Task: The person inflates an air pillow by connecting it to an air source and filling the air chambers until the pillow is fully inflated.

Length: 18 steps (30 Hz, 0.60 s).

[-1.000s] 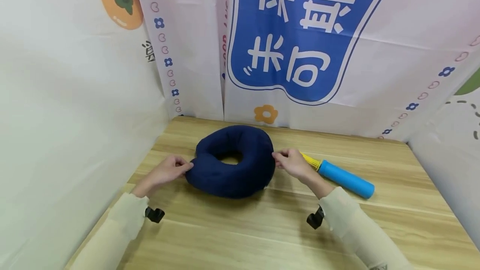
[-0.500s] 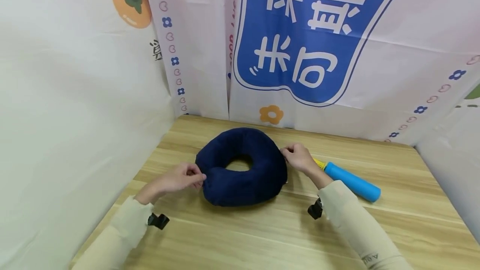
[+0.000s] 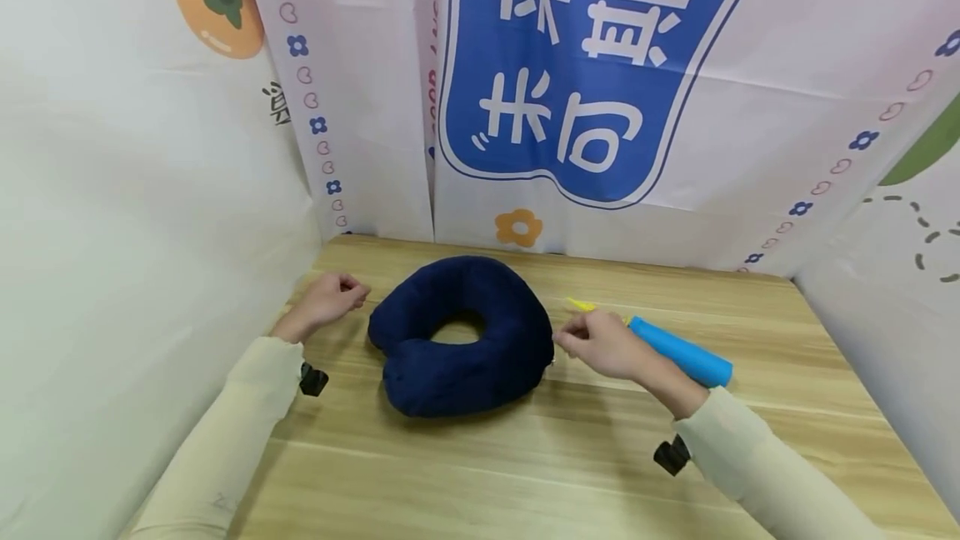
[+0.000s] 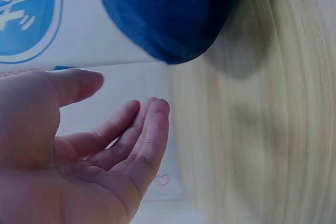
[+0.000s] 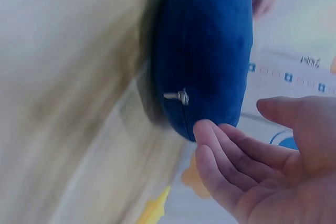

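A navy blue U-shaped neck pillow [image 3: 513, 332] lies on the table, its two ends meeting at the left. My left hand [image 3: 330, 300] hovers off the pillow's left end, holding nothing. In the left wrist view its fingers [image 4: 149, 140] are loosely bent, and the thumb is apart from them. On the pillow's right side is my right hand [image 3: 606, 346], fingertips right at the fabric. The right wrist view shows its thumb spread away and the fingers [image 5: 210, 163] extended below a metal zipper pull [image 5: 180, 97] on the pillow's outer seam.
A blue cylinder [image 3: 686, 352] with a yellow end [image 3: 581, 304] lies to the right, partly behind the right hand. White printed cloth [image 3: 390, 107] walls the back and sides of the wood-grain table [image 3: 480, 473].
My left hand has let go of the pillow's end and moved away to the back left. The right hand has slid toward the front along the pillow's right edge.
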Tool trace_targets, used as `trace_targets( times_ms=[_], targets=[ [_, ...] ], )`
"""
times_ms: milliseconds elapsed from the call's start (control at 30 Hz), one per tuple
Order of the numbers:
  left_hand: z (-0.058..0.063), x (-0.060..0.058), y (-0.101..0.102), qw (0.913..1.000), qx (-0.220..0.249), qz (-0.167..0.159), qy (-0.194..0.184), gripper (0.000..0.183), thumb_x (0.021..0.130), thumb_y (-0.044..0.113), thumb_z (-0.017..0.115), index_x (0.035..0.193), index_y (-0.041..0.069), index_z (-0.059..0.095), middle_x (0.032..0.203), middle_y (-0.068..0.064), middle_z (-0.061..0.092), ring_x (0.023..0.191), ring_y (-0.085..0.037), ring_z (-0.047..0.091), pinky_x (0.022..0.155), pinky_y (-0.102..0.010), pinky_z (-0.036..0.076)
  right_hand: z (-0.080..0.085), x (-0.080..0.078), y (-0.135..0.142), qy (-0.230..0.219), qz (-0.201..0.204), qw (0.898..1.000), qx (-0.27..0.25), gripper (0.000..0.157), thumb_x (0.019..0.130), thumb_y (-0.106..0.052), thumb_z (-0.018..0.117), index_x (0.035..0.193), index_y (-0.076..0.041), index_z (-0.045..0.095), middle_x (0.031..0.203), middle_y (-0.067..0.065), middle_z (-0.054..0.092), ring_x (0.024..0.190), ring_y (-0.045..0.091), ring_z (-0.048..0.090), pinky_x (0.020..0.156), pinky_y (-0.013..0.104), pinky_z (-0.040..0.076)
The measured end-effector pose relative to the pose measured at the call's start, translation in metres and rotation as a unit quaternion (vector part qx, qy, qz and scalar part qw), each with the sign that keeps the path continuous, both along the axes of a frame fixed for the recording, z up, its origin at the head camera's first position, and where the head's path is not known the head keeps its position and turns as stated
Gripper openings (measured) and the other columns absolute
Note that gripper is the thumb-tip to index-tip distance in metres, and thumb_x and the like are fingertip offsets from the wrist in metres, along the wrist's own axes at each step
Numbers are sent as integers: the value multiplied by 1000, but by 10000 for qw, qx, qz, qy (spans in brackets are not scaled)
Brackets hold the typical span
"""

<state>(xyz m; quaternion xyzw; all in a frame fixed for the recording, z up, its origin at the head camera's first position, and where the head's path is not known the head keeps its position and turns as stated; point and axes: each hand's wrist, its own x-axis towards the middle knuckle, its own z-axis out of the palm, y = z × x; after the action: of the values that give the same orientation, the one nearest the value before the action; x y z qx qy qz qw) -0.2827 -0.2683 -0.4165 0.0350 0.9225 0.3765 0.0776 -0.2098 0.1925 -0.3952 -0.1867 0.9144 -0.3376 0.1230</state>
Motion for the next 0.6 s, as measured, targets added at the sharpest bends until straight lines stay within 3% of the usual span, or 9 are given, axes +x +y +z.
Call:
trace_targets(
  times_ms=[133, 333, 600],
  targets=[
    [-9, -7, 7, 10000, -33, -76, 29, 42, 110, 30, 54, 125, -7, 67, 114, -21, 71, 99, -29, 66, 78, -29, 50, -9, 20, -10, -222, 376, 9989, -174, 28, 108, -28, 62, 98, -9, 78, 83, 5, 74, 68, 16, 61, 60, 27, 51],
    [-15, -7, 18, 9994, -245, -247, 39, 44, 110, 30, 52, 130, -6, 67, 129, -25, 68, 111, -33, 64, 90, -40, 52, -29, 36, -29, -676, 768, 9935, -509, 33, 107, -33, 63, 104, -5, 80, 93, 10, 79, 84, 21, 74, 68, 27, 57],
    [-13, 2, 23, 9994, 57, -351, 11, 43, 111, 29, 52, 133, -5, 66, 134, -26, 66, 120, -35, 62, 96, -40, 51, -34, 35, -36, -810, 250, 9949, -548, 44, 108, -43, 58, 98, -4, 77, 90, 9, 79, 85, 23, 75, 72, 31, 56]
  ],
)
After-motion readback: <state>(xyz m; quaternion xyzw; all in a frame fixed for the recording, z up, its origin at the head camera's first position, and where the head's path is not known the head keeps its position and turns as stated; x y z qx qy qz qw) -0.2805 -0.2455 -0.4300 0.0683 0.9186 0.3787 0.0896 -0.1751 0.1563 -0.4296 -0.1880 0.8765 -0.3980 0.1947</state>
